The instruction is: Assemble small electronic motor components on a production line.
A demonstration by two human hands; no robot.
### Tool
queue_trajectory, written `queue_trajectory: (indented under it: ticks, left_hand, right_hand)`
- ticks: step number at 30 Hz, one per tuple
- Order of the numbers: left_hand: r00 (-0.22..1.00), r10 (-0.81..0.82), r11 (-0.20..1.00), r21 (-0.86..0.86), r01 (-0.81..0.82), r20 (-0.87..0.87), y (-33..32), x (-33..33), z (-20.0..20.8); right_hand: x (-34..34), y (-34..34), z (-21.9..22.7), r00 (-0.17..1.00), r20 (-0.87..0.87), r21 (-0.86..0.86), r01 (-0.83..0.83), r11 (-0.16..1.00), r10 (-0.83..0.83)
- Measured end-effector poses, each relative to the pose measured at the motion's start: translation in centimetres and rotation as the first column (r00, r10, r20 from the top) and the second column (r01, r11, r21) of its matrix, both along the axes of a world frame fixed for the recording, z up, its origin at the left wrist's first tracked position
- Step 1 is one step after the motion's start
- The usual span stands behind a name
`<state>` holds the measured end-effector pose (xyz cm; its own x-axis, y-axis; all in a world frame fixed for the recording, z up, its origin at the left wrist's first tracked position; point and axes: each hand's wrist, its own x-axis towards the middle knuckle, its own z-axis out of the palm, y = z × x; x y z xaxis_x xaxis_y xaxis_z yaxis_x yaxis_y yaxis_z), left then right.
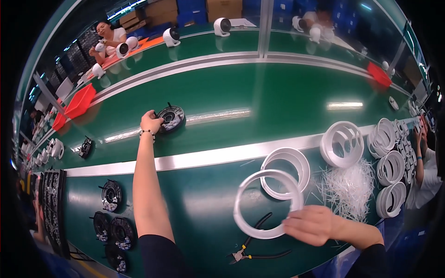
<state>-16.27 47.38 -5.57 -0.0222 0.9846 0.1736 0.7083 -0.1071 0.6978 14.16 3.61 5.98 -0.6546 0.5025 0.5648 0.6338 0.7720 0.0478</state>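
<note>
Left hand: the left hand [150, 123] is stretched out onto the green belt [259, 99], fingers closed on the rim of a round black part [171, 118] lying flat there.
Right hand: the right hand [311, 224] pinches a white ring [241, 217] at its right edge, fingers shut on it; the ring is tilted up above the near green bench [204, 204].
Rings nearby: a second white ring [285, 172] lies flat just behind the held one; a stack of rings [343, 143] stands to its right, and four or so more stacks [391, 173] crowd the right end, though the bend of the view makes the count unsure.
Clutter: a heap of thin white offcuts [347, 185] lies between the stacks and the right hand.
Tool: one pair of black-handled cutters [250, 248] lies under the held ring.
Black parts: four more [111, 195] sit at the bench's left; another [85, 147] rides the belt.
Trays: two red trays [79, 101] sit at far left, one [379, 74] at far right.
</note>
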Motion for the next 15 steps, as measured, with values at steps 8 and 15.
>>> queue_trajectory:
  ticks: [8,15]
  left_hand:
    - [0.837,0.012,1.000,-0.023,0.001,0.547,-12.3,0.2,2.1]
    - [0.343,0.053,0.998,-0.060,0.011,0.938,-26.0,-2.5,2.4]
  right_hand:
    - [-9.0,3.8,-5.1,0.990,0.128,-0.417,0.000,0.909,0.059]
    - [-11.6,7.1,-2.2,0.936,0.269,-0.323,0.311,0.894,-0.229]
